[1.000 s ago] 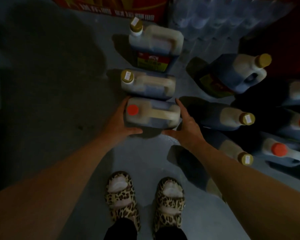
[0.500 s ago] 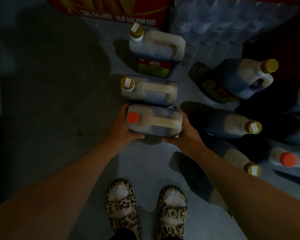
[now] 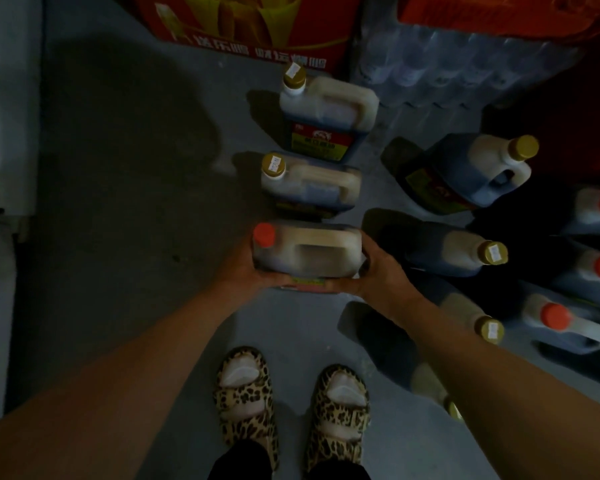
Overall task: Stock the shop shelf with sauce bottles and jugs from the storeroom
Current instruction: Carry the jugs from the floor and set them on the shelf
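Red-capped jug (image 3: 307,251) clamped between both hands.
Left hand (image 3: 241,268) wrapped at nine o'clock, right hand (image 3: 378,268) at three — fingers curled under, near gold-capped jug (image 3: 310,183) at twelve.

Red-capped jug (image 3: 307,251) of dark sauce sits upright, handle on top, gripped on both sides. 2 gold-capped jugs (image 3: 310,185) line up right behind it. More jugs (image 3: 465,174) crowd the floor to the right.

White Chinese lettering, too blurred to read, on the red carton (image 3: 257,36)
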### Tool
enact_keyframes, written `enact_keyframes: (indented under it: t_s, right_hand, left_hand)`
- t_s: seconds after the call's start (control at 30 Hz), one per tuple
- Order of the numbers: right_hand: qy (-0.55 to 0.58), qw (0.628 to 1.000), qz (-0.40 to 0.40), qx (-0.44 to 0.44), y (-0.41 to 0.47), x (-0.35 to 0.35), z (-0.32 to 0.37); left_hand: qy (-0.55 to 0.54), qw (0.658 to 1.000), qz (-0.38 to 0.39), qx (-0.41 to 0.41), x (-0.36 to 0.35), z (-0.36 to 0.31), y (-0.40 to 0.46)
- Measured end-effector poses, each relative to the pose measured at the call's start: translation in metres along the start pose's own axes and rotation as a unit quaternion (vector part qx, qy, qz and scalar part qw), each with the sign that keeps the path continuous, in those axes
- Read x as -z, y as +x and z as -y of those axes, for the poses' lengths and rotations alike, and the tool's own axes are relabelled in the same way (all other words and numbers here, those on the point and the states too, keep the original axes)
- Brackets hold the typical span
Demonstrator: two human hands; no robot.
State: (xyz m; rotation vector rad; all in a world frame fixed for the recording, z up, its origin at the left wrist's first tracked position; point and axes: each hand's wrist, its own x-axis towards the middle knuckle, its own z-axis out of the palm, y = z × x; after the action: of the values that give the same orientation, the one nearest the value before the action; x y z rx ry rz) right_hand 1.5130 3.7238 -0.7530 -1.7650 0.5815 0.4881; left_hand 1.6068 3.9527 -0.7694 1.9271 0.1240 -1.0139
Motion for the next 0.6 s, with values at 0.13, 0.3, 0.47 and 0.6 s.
enact_keyframes:
  t_s: [0.13,0.3,0.47,0.6]
  right_hand:
    - [0.02,0.999,0.022,-0.028,-0.023,0.002,0.022]
    - [0.034,0.997,0.057,-0.035,-0.05,0.009,0.076]
    - [0.069,0.996,0.058,-0.028,-0.089,0.015,0.152]
    - [0.076,0.995,0.062,-0.004,-0.131,0.023,0.237]
  left_hand:
    - [-0.011,1.0,-0.014,0.01,0.013,-0.017,-0.035]
    - [-0.044,0.999,0.002,-0.001,0.047,-0.056,-0.084]
    - [-0.095,0.995,-0.003,-0.029,0.089,-0.11,-0.141]
    - [-0.132,0.99,-0.017,-0.054,0.13,-0.164,-0.204]
